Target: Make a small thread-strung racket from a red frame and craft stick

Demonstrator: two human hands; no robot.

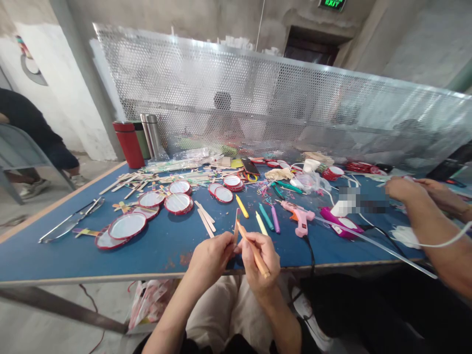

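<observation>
My left hand (212,254) pinches a wooden craft stick (236,224) upright near the table's front edge. In my right hand (261,260) is an orange marker (257,253), its tip touching or very close to the upper part of the stick. Loose sticks (206,219) lie just beyond my left hand. Yellow (242,206), pale yellow (261,223), teal (266,217) and purple (275,219) markers rest beyond my right hand.
Red-rimmed discs (128,226) spread over the left of the blue table (155,255). A pink glue gun (300,218) with a black cord lies right. Another person's hands (405,189) work at far right. A red flask (129,145) stands back left, before a perforated metal screen (258,98).
</observation>
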